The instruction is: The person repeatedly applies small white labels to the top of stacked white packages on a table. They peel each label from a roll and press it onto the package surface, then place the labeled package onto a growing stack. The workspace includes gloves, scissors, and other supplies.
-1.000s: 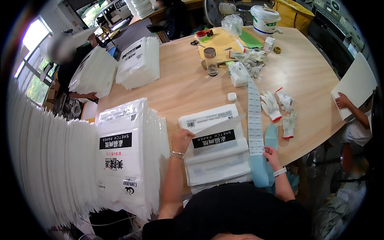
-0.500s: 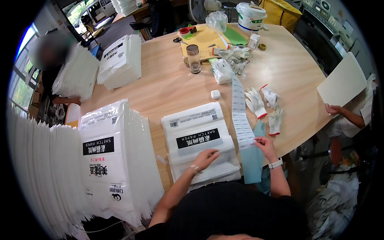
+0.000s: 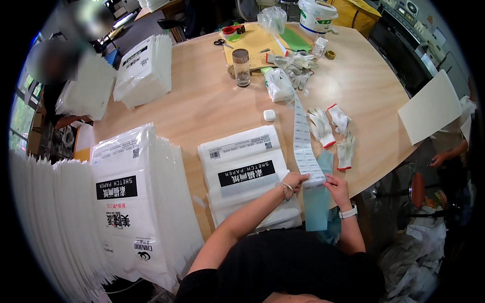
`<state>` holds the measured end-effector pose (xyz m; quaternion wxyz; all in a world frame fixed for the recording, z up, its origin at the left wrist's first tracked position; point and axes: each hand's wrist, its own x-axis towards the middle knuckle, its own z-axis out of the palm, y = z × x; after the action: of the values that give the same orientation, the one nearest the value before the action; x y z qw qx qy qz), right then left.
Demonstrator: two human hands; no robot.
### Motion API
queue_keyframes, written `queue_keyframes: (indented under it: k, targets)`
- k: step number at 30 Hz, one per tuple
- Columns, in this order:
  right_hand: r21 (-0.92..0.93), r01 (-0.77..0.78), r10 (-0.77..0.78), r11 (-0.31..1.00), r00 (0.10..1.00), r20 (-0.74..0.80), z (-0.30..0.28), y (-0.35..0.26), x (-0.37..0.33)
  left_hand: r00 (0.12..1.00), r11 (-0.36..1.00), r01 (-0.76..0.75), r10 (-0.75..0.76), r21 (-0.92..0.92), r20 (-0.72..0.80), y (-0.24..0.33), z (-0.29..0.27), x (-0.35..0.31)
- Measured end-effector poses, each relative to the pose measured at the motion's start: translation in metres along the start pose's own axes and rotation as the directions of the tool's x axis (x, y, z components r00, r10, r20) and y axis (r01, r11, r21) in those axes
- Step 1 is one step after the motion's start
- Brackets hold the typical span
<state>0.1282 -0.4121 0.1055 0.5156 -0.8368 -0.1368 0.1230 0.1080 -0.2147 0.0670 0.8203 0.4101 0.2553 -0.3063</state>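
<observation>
A long strip of white printed labels [image 3: 303, 144] runs down the table toward me. My left hand [image 3: 294, 181] pinches the left edge near its lower end. On the opposite edge, my right hand [image 3: 337, 187] has its fingers closed on the same strip. Pale blue backing [image 3: 316, 209] hangs below the labels over the table's near edge. Left of the strip lies a flat white plastic pack of paper [image 3: 245, 146] with a black printed panel, partly under my left forearm. White gloves with red cuffs [image 3: 322, 129] lie to the strip's right.
Tall stacks of white packs [image 3: 121, 202] stand at my left, with more packs [image 3: 144, 70] farther back. A lidded glass jar [image 3: 241, 68], a white case [image 3: 270, 115], scissors [image 3: 222, 43] and a bucket [image 3: 317, 17] occupy the table. Two co-workers are nearby.
My left hand has moved right, off the paper pack and onto the label strip. My right hand stays at the strip's edge. The co-worker's hand at right has left the pale board.
</observation>
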Motion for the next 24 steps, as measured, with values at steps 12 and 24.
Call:
queue_keyframes:
  k: [12,24]
  targets:
    - [-0.179,0.397,-0.430,0.900,0.877,-0.214,0.023,-0.069,0.003,0.981,0.976,-0.171,0.182,0.137,-0.072,0.014,-0.019,0.005]
    - [0.266,0.091,-0.178,0.960,0.928,0.327,0.240,-0.089,0.120,0.214,0.099,0.180,0.967,0.979,-0.137,0.008,-0.236,-0.100]
